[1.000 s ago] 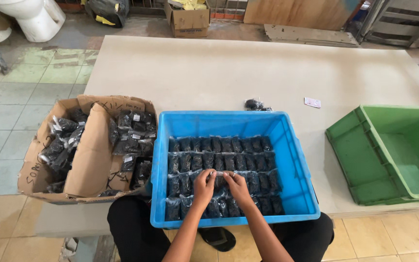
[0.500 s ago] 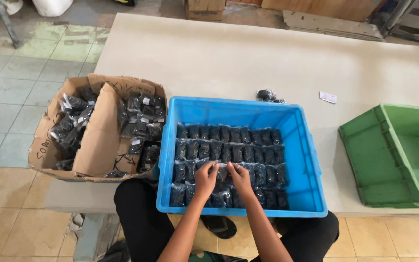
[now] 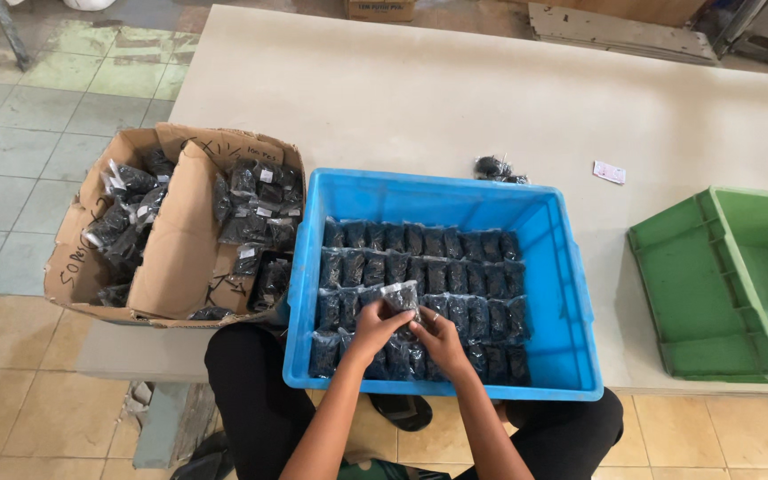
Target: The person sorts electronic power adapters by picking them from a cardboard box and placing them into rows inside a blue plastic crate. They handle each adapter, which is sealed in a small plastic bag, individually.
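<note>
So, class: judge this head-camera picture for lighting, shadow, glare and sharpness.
Head view: soft, even daylight; the blue plastic crate casts only a faint shadow on the pale tabletop; small glints on the clear packets of black parts; both hands, left hand and right hand, look sharp; edges bow slightly.

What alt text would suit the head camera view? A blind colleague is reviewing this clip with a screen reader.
Both hands, left hand and right hand, hold up a small clear packet of dark parts over a blue crate filled with rows of similar packets. A torn cardboard box with more packets sits to the left, a green crate to the right, all on a pale table.
</note>
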